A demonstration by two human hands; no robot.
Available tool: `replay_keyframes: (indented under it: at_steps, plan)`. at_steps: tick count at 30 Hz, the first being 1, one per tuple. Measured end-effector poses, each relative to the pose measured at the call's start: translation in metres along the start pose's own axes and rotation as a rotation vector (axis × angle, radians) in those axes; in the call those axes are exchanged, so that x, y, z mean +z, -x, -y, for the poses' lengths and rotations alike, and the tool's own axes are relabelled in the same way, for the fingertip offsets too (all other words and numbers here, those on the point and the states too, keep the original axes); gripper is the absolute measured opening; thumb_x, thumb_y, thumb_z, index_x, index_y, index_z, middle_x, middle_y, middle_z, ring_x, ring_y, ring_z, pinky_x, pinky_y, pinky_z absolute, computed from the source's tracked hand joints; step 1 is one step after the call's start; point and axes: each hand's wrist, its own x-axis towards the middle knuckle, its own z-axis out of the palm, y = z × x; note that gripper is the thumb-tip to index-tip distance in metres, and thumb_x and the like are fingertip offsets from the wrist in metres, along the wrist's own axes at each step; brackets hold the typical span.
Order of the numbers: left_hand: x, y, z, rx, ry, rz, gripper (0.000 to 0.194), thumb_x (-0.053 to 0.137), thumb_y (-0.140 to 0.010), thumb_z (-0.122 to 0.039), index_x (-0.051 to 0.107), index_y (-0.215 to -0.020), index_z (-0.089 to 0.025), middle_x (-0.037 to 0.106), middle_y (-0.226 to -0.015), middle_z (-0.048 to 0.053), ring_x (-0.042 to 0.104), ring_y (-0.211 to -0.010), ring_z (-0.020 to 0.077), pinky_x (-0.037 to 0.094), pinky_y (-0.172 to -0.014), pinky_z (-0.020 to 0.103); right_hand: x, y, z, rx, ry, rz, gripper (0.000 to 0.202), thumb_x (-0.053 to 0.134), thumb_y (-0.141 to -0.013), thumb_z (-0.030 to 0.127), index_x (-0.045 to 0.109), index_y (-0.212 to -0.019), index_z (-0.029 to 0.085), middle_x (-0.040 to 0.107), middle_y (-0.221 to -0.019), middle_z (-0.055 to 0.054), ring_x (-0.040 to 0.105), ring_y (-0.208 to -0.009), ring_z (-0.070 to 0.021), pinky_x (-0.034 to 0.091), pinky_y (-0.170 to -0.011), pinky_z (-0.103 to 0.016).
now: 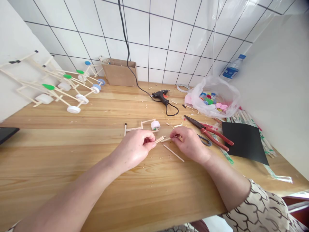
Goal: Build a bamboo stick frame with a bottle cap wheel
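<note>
Over the middle of the wooden table, my left hand pinches short wooden stick pieces between thumb and fingers. Facing it, my right hand is closed on another short stick, whose end points at the pieces in my left hand. Whether the pieces touch, I cannot tell. A longer loose stick lies on the table just below the fingers. Behind my left hand is a small stick frame with a white cap and a black tip, partly hidden by that hand.
A black glue gun with its cable lies behind my hands. Red-handled pliers, black sheet and a plastic bag of caps are on the right. Several stick frames with cap wheels and a cardboard box stand back left.
</note>
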Motion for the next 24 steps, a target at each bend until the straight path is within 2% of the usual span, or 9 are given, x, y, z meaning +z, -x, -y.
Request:
replay_keyframes:
  at_steps: [4, 8, 10, 12, 15, 18, 20, 22, 24]
  plan:
    - [0.003, -0.001, 0.004, 0.013, -0.026, 0.007, 0.019, 0.052, -0.074, -0.031, 0.051, -0.059, -0.02, 0.051, -0.056, -0.002, 0.043, -0.055, 0.0144, 0.03, -0.054, 0.026, -0.004, 0.0, 0.001, -0.053, 0.026, -0.047, 0.015, 0.058, -0.074, 0.002, 0.065, -0.074, 0.015, 0.067, -0.08, -0.008, 0.062, -0.082, -0.0217, 0.046, -0.074, -0.033]
    - [0.003, -0.001, 0.001, -0.015, -0.062, 0.041, 0.017, 0.05, -0.076, -0.028, 0.052, -0.061, -0.02, 0.049, -0.055, -0.003, 0.04, -0.053, 0.0129, 0.029, -0.053, 0.025, -0.011, 0.0, 0.001, -0.03, -0.039, -0.119, 0.012, 0.059, -0.076, 0.005, 0.066, -0.074, 0.016, 0.068, -0.079, -0.007, 0.061, -0.076, -0.0194, 0.047, -0.071, -0.032]
    - [0.002, 0.0, -0.001, -0.023, -0.075, 0.042, 0.017, 0.049, -0.076, -0.027, 0.052, -0.061, -0.019, 0.046, -0.054, -0.004, 0.038, -0.052, 0.0122, 0.028, -0.052, 0.025, -0.013, 0.001, 0.002, 0.009, -0.115, -0.087, 0.009, 0.06, -0.076, 0.009, 0.066, -0.074, 0.015, 0.067, -0.076, -0.005, 0.06, -0.072, -0.0174, 0.046, -0.067, -0.03]
    - [0.002, 0.001, -0.004, -0.013, -0.045, 0.033, 0.017, 0.049, -0.076, -0.027, 0.053, -0.061, -0.019, 0.047, -0.055, -0.004, 0.039, -0.053, 0.0121, 0.028, -0.053, 0.025, -0.013, 0.003, 0.005, 0.055, -0.251, 0.006, 0.005, 0.063, -0.076, 0.014, 0.067, -0.077, 0.014, 0.066, -0.072, -0.004, 0.058, -0.067, -0.0157, 0.046, -0.063, -0.028]
    - [0.003, 0.001, -0.006, -0.009, 0.062, 0.04, 0.016, 0.052, -0.075, -0.03, 0.055, -0.063, -0.019, 0.048, -0.057, -0.004, 0.042, -0.055, 0.0121, 0.03, -0.053, 0.023, -0.007, 0.007, 0.011, 0.099, -0.548, 0.147, 0.014, 0.068, -0.072, 0.023, 0.066, -0.082, 0.014, 0.064, -0.069, -0.002, 0.057, -0.062, -0.0138, 0.046, -0.059, -0.027]
    - [0.008, 0.001, -0.006, -0.048, 0.2, 0.109, 0.015, 0.053, -0.075, -0.032, 0.058, -0.068, -0.019, 0.048, -0.056, -0.005, 0.042, -0.053, 0.0113, 0.031, -0.051, 0.022, 0.003, 0.01, 0.017, 0.133, -0.823, 0.135, 0.019, 0.07, -0.071, 0.03, 0.063, -0.077, 0.015, 0.063, -0.069, -0.001, 0.058, -0.062, -0.0134, 0.047, -0.06, -0.027]
    - [0.012, 0.001, -0.006, -0.042, 0.286, 0.136, 0.015, 0.054, -0.076, -0.032, 0.06, -0.073, -0.018, 0.054, -0.06, -0.005, 0.046, -0.055, 0.0117, 0.035, -0.053, 0.022, 0.008, 0.012, 0.02, 0.16, -0.935, 0.09, 0.02, 0.07, -0.071, 0.033, 0.061, -0.074, 0.015, 0.064, -0.069, -0.002, 0.06, -0.062, -0.0139, 0.048, -0.061, -0.028]
    - [0.016, 0.001, -0.005, 0.001, 0.312, 0.121, 0.016, 0.054, -0.077, -0.03, 0.063, -0.075, -0.017, 0.06, -0.066, -0.003, 0.053, -0.062, 0.0133, 0.039, -0.058, 0.023, 0.008, 0.014, 0.024, 0.162, -0.941, 0.065, 0.018, 0.069, -0.072, 0.032, 0.061, -0.073, 0.016, 0.065, -0.069, -0.002, 0.06, -0.061, -0.0134, 0.048, -0.06, -0.027]
    - [0.017, 0.003, -0.005, 0.043, 0.279, 0.098, 0.015, 0.055, -0.077, -0.029, 0.064, -0.074, -0.017, 0.064, -0.069, -0.001, 0.056, -0.065, 0.0145, 0.041, -0.06, 0.024, 0.006, 0.016, 0.028, 0.117, -0.81, 0.037, 0.012, 0.066, -0.075, 0.026, 0.063, -0.073, 0.015, 0.065, -0.066, -0.001, 0.057, -0.058, -0.0117, 0.047, -0.056, -0.025]
